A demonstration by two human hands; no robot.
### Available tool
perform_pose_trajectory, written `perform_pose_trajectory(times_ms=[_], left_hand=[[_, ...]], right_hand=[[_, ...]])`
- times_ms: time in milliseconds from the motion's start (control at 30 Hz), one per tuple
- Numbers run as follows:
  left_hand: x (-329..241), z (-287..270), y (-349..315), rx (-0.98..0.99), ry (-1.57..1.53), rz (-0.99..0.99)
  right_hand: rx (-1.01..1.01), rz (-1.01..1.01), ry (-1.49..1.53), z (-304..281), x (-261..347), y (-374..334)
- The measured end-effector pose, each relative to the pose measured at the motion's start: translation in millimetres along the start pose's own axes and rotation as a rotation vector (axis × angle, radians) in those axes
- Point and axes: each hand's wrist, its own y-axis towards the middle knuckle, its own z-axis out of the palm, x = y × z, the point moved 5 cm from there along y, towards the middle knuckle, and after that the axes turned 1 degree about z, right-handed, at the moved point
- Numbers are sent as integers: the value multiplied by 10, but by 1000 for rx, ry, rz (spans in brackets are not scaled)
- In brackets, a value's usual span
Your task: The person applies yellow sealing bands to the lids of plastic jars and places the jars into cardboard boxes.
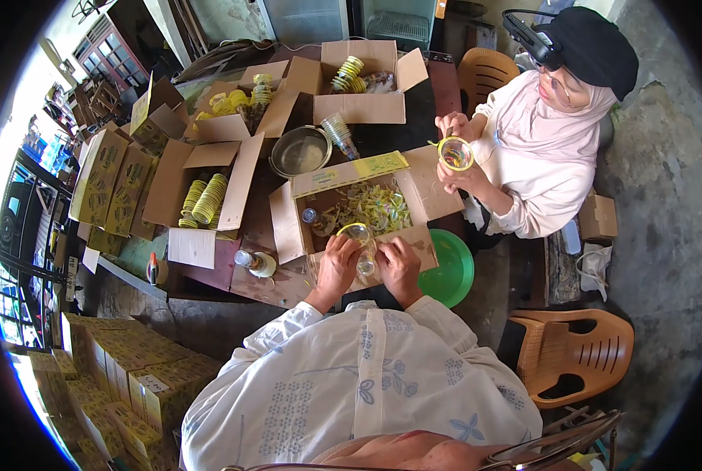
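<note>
A clear plastic cup with a yellow rim (356, 230) is tilted between my two hands, just over the near edge of an open carton. My left hand (337, 265) is closed on the cup's left side. On its right side, my right hand (399, 267) pinches with bent fingers; the exact contact is too small to make out. In front of them, the open carton (288, 228) holds a heap of yellow and clear plastic scraps (374, 206). A small bottle (312, 217) stands in that carton's left corner, and another bottle with whitish contents (258, 264) stands on the table to the left.
Cartons with stacked yellow-rimmed cups (206, 200) stand left and behind. A metal bowl (301, 151) and a stack of clear cups (339, 136) sit mid-table. A green basin (453, 271) is at right. Across the corner, a co-worker (539, 149) holds another yellow-rimmed cup (455, 154).
</note>
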Motion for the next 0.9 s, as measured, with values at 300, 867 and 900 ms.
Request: perform_pose_trajectory(times_ms=[300, 867, 900], left_hand=[[32, -16, 36, -50, -52, -15], [109, 100, -24, -41, -175, -73], [126, 82, -4, -28, -160, -85]], right_hand=[[-22, 162, 165, -70, -5, 23], [12, 373, 287, 131, -498, -26], [22, 413, 332, 152, -563, -46]])
